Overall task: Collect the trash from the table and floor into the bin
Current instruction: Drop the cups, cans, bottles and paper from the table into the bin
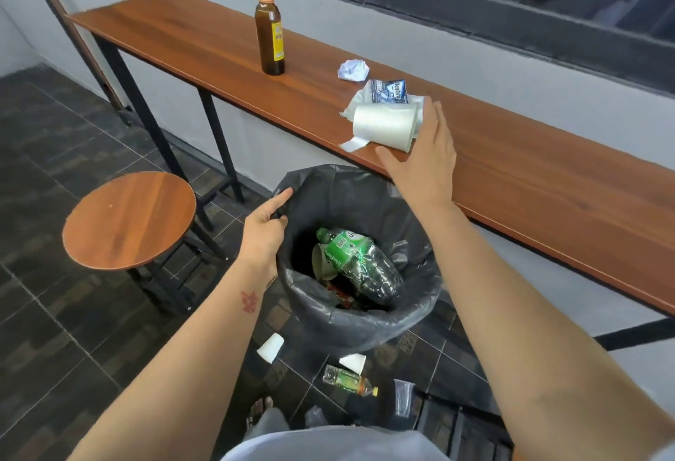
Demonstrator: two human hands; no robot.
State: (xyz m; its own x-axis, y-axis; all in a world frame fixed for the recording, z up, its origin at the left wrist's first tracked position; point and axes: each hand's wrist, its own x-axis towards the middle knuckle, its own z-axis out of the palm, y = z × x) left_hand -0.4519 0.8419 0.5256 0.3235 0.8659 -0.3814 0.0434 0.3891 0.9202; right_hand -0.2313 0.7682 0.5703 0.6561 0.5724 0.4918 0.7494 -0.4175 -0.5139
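A bin (365, 325) lined with a black bag stands on the floor below the table (529, 183); a crushed green-label bottle (359, 259) and other trash lie inside. My left hand (264, 227) grips the bag's left rim. My right hand (423, 157) is spread open around the mouth of a white paper cup (383, 124) lying on its side at the table's front edge, touching it. Behind the cup lie white tissue (356, 99) and a blue wrapper (389, 90). A crumpled paper ball (352, 70) and an upright brown bottle (270, 33) stand farther left.
On the floor near the bin lie two white paper cups (270, 347) (353, 362), a small green-label bottle (349, 380) and a clear plastic cup (403, 396). A round wooden stool (128, 219) stands left of the bin. A grey wall and dark window run behind the table.
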